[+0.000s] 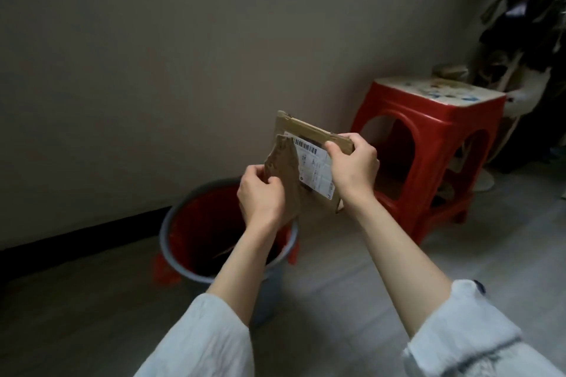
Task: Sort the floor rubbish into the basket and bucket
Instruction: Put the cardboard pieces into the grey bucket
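Torn cardboard (309, 162) between both hands (260, 196) (352, 165) — above, seemingly, the bucket (183, 257).

The bucket (196, 223) stood on the floor (352, 278) by the wall (183, 55), left of the stool (428, 144); cardboard (309, 162) hung above the bucket.
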`<state>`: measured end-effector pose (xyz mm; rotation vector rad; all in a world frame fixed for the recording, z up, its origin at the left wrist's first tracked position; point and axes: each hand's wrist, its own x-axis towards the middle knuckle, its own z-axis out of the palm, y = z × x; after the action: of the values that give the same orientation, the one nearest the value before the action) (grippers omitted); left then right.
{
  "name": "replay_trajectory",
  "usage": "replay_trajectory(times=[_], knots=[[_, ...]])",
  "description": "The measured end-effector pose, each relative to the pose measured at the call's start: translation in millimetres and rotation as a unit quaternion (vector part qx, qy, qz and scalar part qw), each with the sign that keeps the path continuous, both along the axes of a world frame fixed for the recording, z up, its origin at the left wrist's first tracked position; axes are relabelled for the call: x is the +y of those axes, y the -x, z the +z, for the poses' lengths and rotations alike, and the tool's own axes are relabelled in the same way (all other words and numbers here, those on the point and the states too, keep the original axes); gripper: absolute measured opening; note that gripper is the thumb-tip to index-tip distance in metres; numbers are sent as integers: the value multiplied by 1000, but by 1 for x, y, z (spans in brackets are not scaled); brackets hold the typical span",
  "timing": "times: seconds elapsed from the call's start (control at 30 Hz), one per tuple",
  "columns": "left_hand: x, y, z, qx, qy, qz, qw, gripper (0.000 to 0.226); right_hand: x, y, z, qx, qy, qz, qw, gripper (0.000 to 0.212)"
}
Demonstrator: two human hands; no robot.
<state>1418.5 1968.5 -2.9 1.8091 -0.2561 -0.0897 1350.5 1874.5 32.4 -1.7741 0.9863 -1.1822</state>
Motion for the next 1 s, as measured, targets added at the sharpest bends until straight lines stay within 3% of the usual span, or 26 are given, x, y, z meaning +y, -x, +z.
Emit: replay_trajectory(times=[0.13,0.27,0.4,0.47,0.57,0.63,0.7,0.77,0.83,0.9,1.0], knots=[[42,-47,-4,-64,-47,31,996,20,22,-23,-17,-30,-36,15,999,8],[70,-77,-47,-170,-200,-21,965,16,27,-32,-43,-19,-44,54,997,9],[71,-92,-84,-127,-328,-158,923,34,19,-38,-55,-5,-26,102,994,9],[67,-94,-87,-102,-291,-168,936,52,13,-38,-60,6,-10,140,990,10],[65,-98,-71,-133,-167,-108,971,68,6,-35,-73,18,28,190,981,14],[68,-102,-57,-209,-154,-137,956,76,5,-35,-80,32,71,212,974,18],[69,-105,-50,-332,-196,-180,905,64,11,-38,-85,55,130,233,962,18],[68,-103,-53,-402,-220,-201,866,35,20,-43,-87,60,189,256,946,18],[68,-95,-57,-409,-210,-183,869,15,30,-48,-85,62,225,259,937,21],[69,-93,-60,-402,-200,-147,881,12,33,-52,-84,82,228,235,941,34],[72,-96,-56,-421,-176,-112,883,9,29,-50,-77,149,161,219,951,90]])
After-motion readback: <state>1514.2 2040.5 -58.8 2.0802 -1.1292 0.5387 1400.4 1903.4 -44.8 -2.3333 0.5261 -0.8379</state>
